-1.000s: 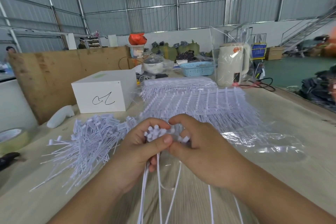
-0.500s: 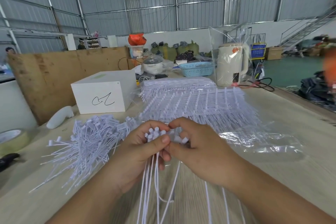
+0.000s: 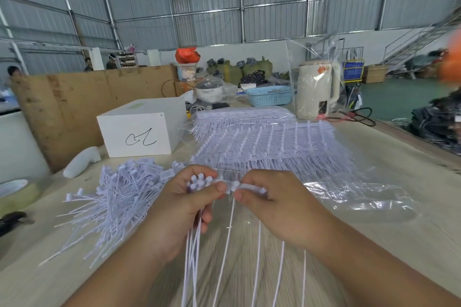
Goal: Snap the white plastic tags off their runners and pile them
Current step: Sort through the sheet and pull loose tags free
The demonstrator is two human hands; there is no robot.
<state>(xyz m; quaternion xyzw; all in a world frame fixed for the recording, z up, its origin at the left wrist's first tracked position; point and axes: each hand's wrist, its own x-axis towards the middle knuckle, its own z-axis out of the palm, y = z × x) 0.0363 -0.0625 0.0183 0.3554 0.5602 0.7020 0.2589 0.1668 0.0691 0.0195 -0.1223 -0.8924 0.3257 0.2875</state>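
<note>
Tags [image 3: 199, 182] are sitting bunched in the left hand [image 3: 184, 204], thumb pressing them against curled fingers, tails hanging down toward the counter [image 3: 399, 244]. Right hand [image 3: 272, 204] is pinching the runner strip [image 3: 249, 185] just beside them. Loose pile of tags [image 3: 117, 197] is lying to the left, and uncut sheets [image 3: 262, 147] are waiting behind, near a white box [image 3: 142, 129].

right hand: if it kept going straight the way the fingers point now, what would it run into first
The right hand points left along the strip of tags it pinches, so it would most likely meet the left hand first. Their fingertips are nearly touching; depth is hard to judge.
</note>
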